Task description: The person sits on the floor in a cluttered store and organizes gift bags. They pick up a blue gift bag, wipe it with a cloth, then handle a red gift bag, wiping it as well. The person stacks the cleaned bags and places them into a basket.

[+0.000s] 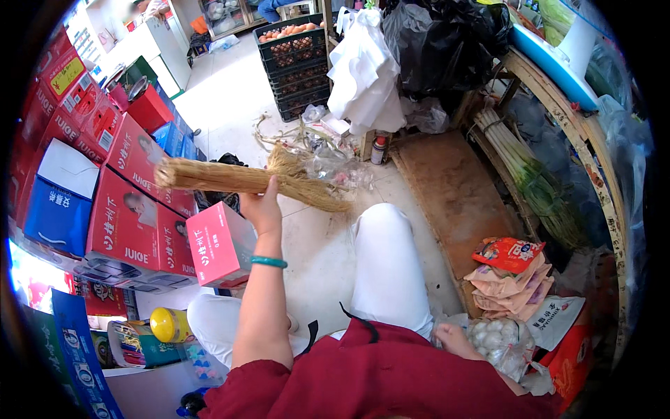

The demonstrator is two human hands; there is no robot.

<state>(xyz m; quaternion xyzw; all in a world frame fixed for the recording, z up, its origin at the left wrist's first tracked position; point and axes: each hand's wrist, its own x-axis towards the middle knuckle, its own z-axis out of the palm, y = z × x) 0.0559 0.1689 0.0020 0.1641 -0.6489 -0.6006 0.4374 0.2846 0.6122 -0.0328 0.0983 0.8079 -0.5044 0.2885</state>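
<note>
My left hand is raised ahead of me, closed around the middle of a straw hand broom. The broom lies nearly level, its bound end to the left over the red boxes. Its frayed bristles reach right, over the floor, near a heap of litter with clear plastic and dry stalks. Low on the right, beside my knee, my right hand has its fingers curled. A clear bag of white bulbs lies right next to it. Whether those fingers hold anything is hidden.
Stacked red cartons line the left, with a pink box in front. Black crates of eggs stand ahead. A brown board lies on the right, beside a wooden rack with green onions. Folded pink cloths lie nearer.
</note>
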